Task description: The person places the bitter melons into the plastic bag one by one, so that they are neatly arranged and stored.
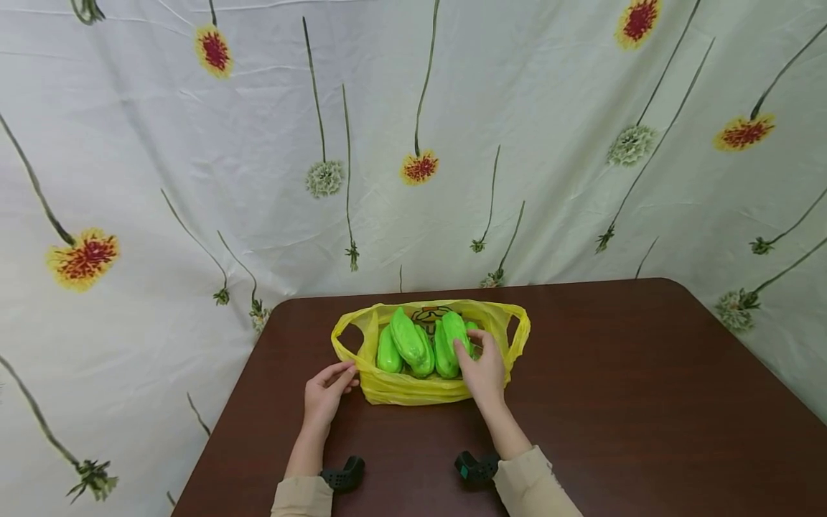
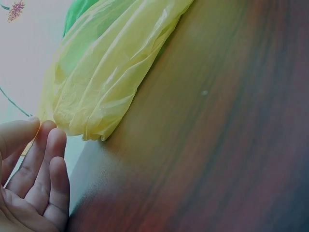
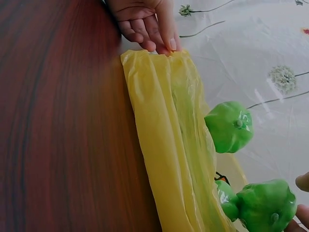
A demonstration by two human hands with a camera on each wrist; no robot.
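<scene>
A yellow plastic bag (image 1: 413, 393) lies spread at its mouth on the table, its handle loops to either side. Inside are several shiny bright green, ridged oblong fruits (image 1: 389, 352), one tilted on top of the others. My left hand (image 1: 321, 398) pinches the bag's front left edge between thumb and fingertips, the other fingers loosely bent. My right hand (image 1: 486, 370) reaches over the bag's right side and grips one green fruit (image 1: 454, 330) between thumb and fingers. In the right wrist view that fruit (image 3: 268, 205) pokes out past the bag's rim, fingertips right against it.
The dark brown table (image 1: 614, 402) extends to both sides of the bag, with its back edge just behind it. A white cloth (image 1: 549, 108) printed with flowers hangs behind and around. Black wrist devices (image 1: 345, 474) are on both wrists, close over the tabletop.
</scene>
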